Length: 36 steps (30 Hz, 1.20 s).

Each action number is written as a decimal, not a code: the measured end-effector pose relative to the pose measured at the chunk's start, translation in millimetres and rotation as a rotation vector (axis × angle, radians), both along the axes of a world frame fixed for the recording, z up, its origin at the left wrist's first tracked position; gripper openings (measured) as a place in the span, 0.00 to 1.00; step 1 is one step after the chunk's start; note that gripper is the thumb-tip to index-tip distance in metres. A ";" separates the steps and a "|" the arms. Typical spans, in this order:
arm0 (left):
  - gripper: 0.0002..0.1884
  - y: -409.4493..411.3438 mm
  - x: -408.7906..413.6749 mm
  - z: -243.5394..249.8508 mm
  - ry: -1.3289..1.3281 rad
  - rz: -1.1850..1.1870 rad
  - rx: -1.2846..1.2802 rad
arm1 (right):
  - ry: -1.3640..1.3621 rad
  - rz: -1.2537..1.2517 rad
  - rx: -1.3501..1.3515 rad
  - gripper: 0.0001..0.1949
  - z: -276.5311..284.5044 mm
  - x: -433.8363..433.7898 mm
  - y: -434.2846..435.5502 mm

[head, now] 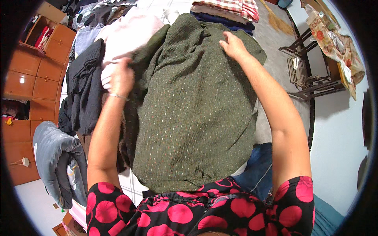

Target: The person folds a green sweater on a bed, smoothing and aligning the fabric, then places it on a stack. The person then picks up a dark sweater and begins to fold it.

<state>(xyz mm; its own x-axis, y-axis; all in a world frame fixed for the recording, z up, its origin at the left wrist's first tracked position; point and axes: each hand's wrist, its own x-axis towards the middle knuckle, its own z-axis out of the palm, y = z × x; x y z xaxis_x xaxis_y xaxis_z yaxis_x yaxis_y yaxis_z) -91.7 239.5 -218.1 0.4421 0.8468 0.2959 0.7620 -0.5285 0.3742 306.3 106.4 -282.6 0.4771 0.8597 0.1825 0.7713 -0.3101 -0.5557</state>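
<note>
A green speckled knit garment lies spread in front of me, its lower edge close to my body and its far part bunched in folds. My right hand is over its far right part, fingers apart, with nothing seen in them. My left hand, blurred, is at the garment's left side, beside a dark green sleeve-like part and over pale pink cloth. Whether its fingers hold any fabric cannot be told. A dark grey knit garment lies left of that hand.
Folded clothes are stacked at the far side. A rolled grey blanket lies at the left, near wooden drawers. Blue denim lies near my right elbow. A treadle sewing machine stand and a straw broom are at right.
</note>
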 end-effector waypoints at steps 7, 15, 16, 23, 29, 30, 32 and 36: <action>0.14 23.3 -79.5 18.0 -0.048 0.202 0.199 | -0.227 -0.084 -0.290 0.35 -12.8 23.4 72.6; 0.15 20.5 -65.9 23.5 0.138 0.245 0.163 | -0.103 -0.004 -0.045 0.24 -10.9 42.2 66.1; 0.17 18.3 -70.7 23.4 0.134 0.170 0.242 | -0.041 0.041 0.089 0.22 7.0 29.7 50.7; 0.13 -107.8 45.0 94.9 -0.261 -0.383 -0.404 | -0.608 0.547 0.434 0.11 31.4 -97.2 -116.4; 0.38 -106.1 127.5 2.4 0.063 -0.480 -0.389 | -0.565 0.426 0.481 0.09 -16.3 -143.1 -151.6; 0.42 -114.0 136.0 7.0 0.154 -0.557 -0.447 | -0.562 0.404 0.494 0.08 -17.3 -147.0 -153.5; 0.37 -127.3 144.5 3.4 0.290 -0.556 -0.363 | -0.558 0.366 0.524 0.08 -16.0 -152.0 -153.8; 0.19 -111.1 152.6 -22.8 0.436 -0.448 -0.296 | -0.513 0.326 0.609 0.10 -13.0 -157.2 -154.3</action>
